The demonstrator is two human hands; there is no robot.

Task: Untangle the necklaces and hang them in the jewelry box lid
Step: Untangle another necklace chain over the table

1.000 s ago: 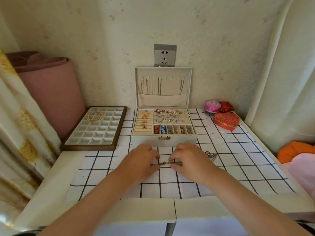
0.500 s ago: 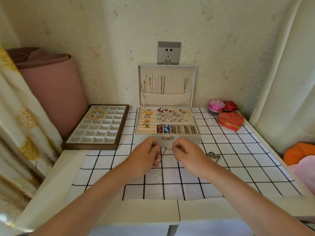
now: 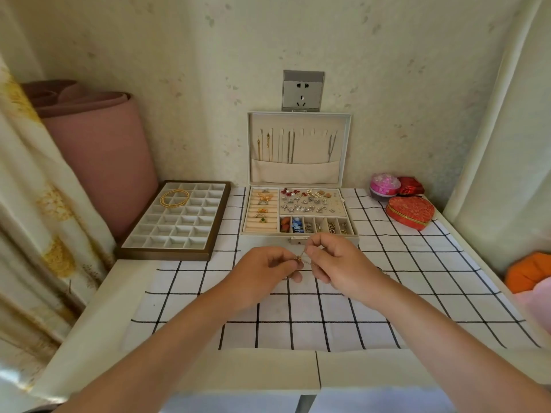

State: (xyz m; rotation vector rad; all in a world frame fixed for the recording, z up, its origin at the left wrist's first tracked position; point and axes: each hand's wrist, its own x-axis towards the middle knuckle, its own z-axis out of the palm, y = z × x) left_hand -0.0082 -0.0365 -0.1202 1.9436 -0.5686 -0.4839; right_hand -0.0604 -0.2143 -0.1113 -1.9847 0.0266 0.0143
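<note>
A thin gold necklace with a small pendant is pinched between both hands just above the checked cloth. My left hand grips it from the left, my right hand from the right, with fingertips almost touching. Behind them the cream jewelry box stands open. Its upright lid has several chains hanging from hooks above a fabric pocket. The hooks right of centre look bare. Rings and earrings fill the box tray.
A brown compartment tray holding a gold chain sits at the left. A red heart-shaped box and pink and red small boxes stand at the right. A pink roll leans at the far left, with a curtain beside it.
Both hands lifted off the cloth and moved toward the box, still holding the necklace. The other necklace on the cloth by my right hand is now hidden behind it.
</note>
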